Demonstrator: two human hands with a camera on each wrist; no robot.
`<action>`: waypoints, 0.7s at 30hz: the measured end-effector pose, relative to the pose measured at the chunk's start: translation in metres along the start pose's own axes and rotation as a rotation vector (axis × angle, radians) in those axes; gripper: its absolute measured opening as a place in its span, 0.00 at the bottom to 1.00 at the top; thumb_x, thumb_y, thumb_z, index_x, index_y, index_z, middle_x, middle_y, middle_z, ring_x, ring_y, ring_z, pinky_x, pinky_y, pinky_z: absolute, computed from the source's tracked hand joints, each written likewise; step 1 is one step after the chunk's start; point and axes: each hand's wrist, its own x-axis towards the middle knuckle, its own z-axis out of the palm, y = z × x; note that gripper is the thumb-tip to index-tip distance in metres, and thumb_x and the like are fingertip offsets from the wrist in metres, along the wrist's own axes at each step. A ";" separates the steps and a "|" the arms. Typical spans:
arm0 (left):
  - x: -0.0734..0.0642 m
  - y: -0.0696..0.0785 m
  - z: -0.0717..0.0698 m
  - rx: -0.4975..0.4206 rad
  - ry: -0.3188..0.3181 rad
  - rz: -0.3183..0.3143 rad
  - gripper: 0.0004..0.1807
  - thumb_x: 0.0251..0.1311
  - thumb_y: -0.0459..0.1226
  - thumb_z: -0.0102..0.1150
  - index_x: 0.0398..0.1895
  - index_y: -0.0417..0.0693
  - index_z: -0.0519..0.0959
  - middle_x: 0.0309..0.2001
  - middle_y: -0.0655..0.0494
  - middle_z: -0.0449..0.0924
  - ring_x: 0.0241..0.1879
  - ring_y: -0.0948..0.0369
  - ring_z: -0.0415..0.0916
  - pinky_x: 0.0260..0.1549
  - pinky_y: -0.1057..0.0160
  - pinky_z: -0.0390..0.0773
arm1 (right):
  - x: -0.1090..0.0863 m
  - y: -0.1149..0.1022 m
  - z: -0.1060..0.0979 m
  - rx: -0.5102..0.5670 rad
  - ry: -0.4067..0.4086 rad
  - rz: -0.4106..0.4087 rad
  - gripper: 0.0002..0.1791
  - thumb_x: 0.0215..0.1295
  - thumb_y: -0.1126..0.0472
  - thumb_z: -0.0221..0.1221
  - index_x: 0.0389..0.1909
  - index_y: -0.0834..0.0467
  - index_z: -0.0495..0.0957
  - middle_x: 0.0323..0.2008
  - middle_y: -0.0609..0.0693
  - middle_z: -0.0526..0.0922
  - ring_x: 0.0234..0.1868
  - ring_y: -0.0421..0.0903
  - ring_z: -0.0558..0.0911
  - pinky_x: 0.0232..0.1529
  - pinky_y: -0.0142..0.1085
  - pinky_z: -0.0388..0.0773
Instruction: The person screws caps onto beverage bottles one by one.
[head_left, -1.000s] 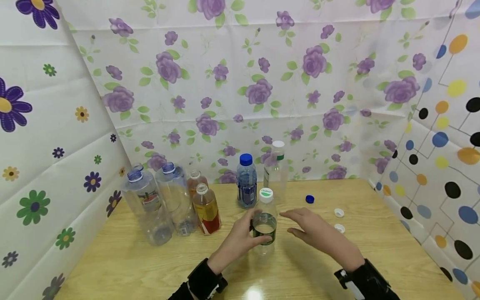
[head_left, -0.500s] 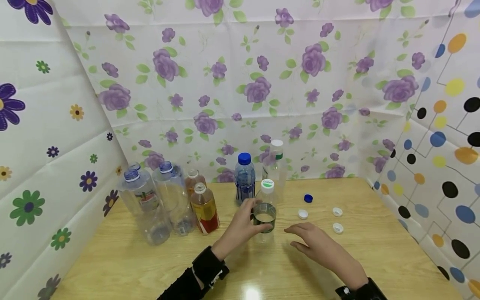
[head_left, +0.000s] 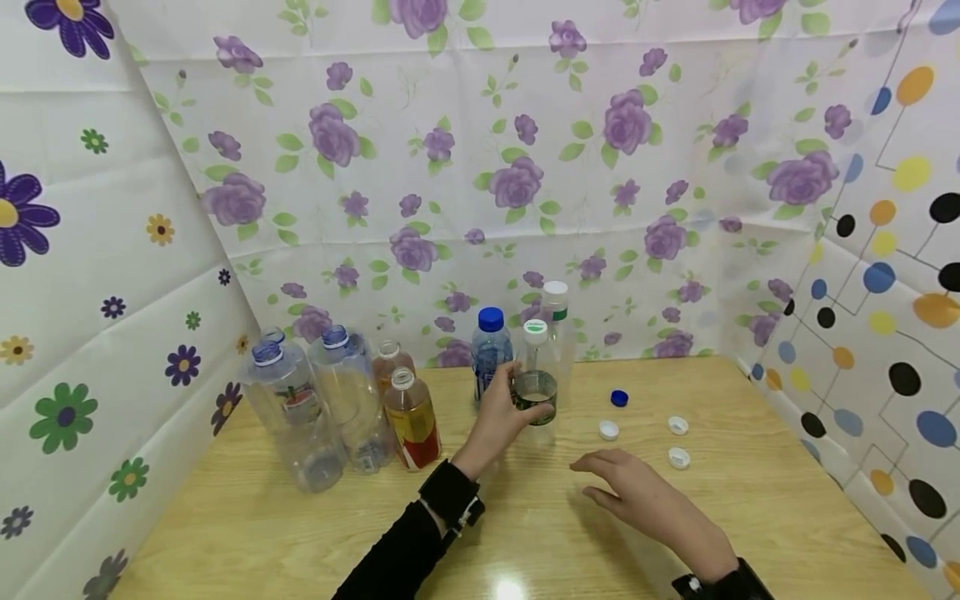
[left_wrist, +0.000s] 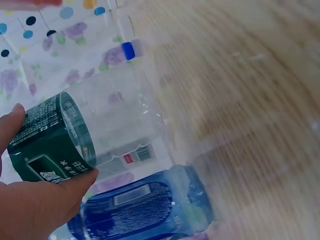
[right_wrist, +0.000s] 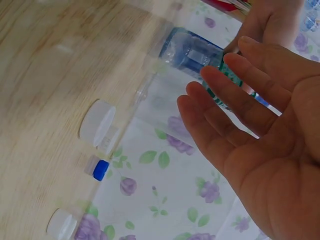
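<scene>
Wood-grain surface [head_left: 540, 537] in front, open through the middle. Apart, fingers relaxed, just short of the white caps [head_left: 608, 431]: right hand [head_left: 637, 492]. Clamped in the left hand [head_left: 501, 422]: a clear bottle [head_left: 537, 364], upright, farther back than half a second ago, with white Chinese characters on its green label [left_wrist: 45, 142], and close by the blue-capped bottle [head_left: 491, 343]. Beyond the back edge: flowered cloth [head_left: 465, 200].
</scene>
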 end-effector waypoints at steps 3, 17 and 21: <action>0.003 -0.005 0.003 -0.015 0.004 -0.018 0.46 0.64 0.45 0.69 0.78 0.45 0.54 0.75 0.45 0.60 0.73 0.48 0.61 0.69 0.53 0.68 | -0.001 0.000 0.000 0.009 -0.005 -0.009 0.16 0.67 0.63 0.67 0.54 0.59 0.82 0.51 0.54 0.85 0.52 0.54 0.84 0.47 0.44 0.87; 0.003 -0.012 0.006 0.009 -0.014 0.037 0.46 0.62 0.42 0.70 0.77 0.42 0.55 0.73 0.44 0.62 0.71 0.48 0.63 0.68 0.54 0.70 | -0.002 -0.001 -0.002 0.034 -0.038 0.009 0.15 0.67 0.63 0.67 0.54 0.59 0.83 0.51 0.54 0.85 0.52 0.55 0.84 0.48 0.44 0.87; 0.003 -0.011 0.006 0.023 -0.018 0.041 0.46 0.61 0.42 0.71 0.76 0.43 0.56 0.71 0.45 0.63 0.70 0.50 0.65 0.67 0.55 0.72 | -0.002 -0.002 -0.003 0.037 -0.036 0.002 0.14 0.67 0.63 0.66 0.53 0.58 0.83 0.51 0.54 0.85 0.51 0.54 0.85 0.47 0.44 0.87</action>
